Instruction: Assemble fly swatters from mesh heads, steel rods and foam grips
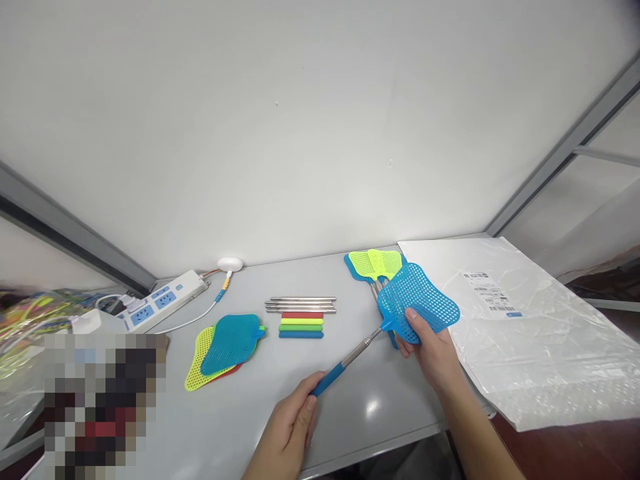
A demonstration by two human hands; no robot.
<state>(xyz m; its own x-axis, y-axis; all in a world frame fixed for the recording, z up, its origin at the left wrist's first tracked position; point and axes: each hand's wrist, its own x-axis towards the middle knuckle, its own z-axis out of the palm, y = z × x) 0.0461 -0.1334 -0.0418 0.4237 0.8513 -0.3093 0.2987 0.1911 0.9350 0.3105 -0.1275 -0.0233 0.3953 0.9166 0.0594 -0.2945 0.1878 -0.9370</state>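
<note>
A blue fly swatter (419,293) with a metal rod is held between both hands, tilted above the table. My left hand (293,423) is closed round its blue grip. My right hand (427,347) pinches the perforated head, thumb on top and fingers mostly hidden beneath. Right behind that head, finished-looking swatters with yellow-green heads (375,263) and a blue one lie partly covered. Left of my hands are several metal rods (300,305) and a row of red, yellow, green and blue grips (301,327). Farther left, loose swatter heads (230,345) lie stacked, the top one teal-blue.
A white bubble mailer (480,320) with a label covers the table's right side. At the left stand a power strip (165,300) and a white plugged-in device (230,264) with its cable. Clear plastic bags (30,347) lie at the far left. A wall (310,147) rises behind the table.
</note>
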